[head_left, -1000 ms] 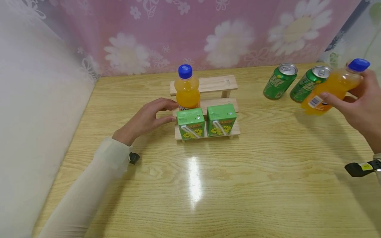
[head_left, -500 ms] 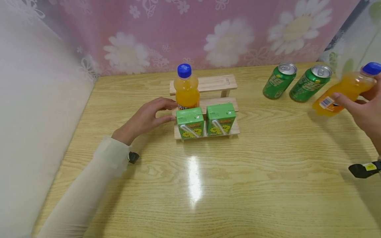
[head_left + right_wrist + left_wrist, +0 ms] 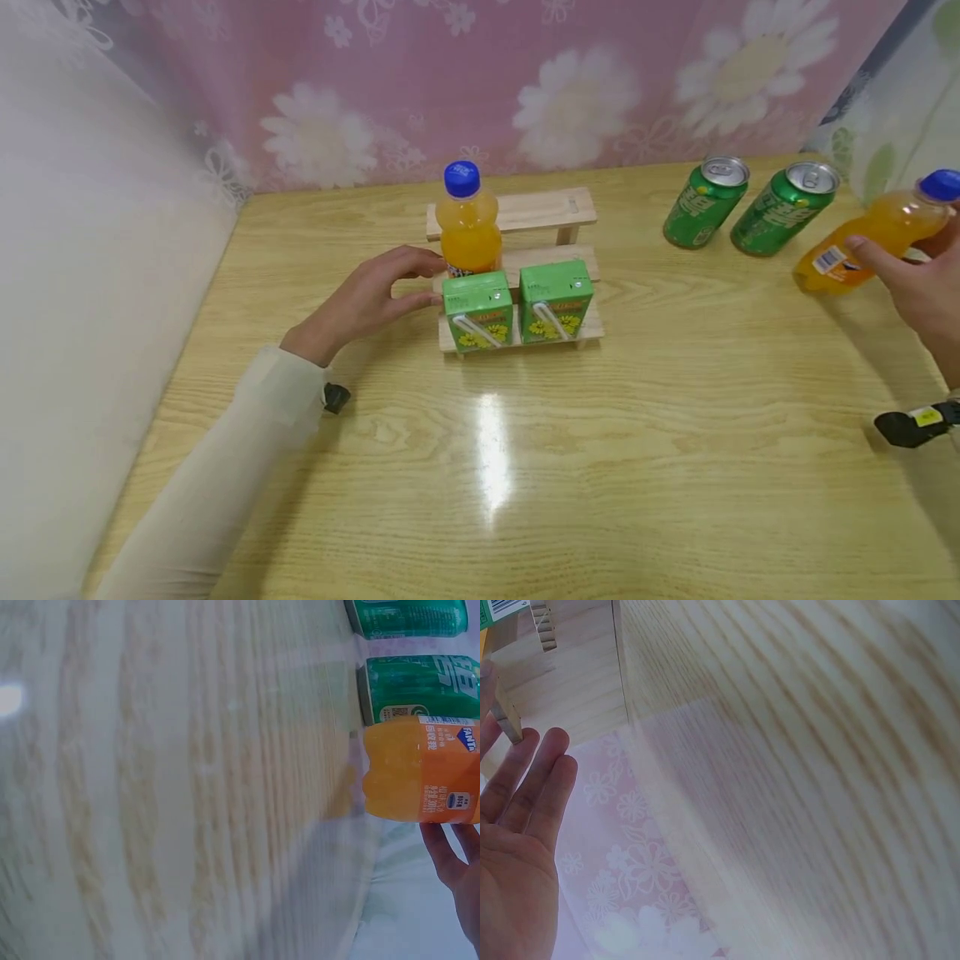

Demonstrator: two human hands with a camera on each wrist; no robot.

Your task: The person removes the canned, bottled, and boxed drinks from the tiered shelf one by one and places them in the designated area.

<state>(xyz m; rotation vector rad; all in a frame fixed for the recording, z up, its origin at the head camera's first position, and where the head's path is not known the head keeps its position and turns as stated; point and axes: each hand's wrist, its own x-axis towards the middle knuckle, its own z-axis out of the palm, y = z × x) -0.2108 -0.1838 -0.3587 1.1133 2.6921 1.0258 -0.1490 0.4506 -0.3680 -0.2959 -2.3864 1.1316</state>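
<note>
Head, right hand [image 3: 930, 287]: grips tilted Fanta bottle [image 3: 883, 225] near far right corner of table [image 3: 675, 458].
Left wrist, left hand [image 3: 521, 832]: fingers straight at rack [image 3: 507, 716] end; nudging could shift it.
Right wrist, Sprite can [image 3: 420, 684]: beside bottle; sideways swing could topple it.

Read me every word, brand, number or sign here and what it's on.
"FANTA": on the orange bottle in the right hand.
Too small, stylized or blurred to read: its finer print, plus markings on the green cans, green cartons, shelf bottle, blue caps, yellow tag.
</note>
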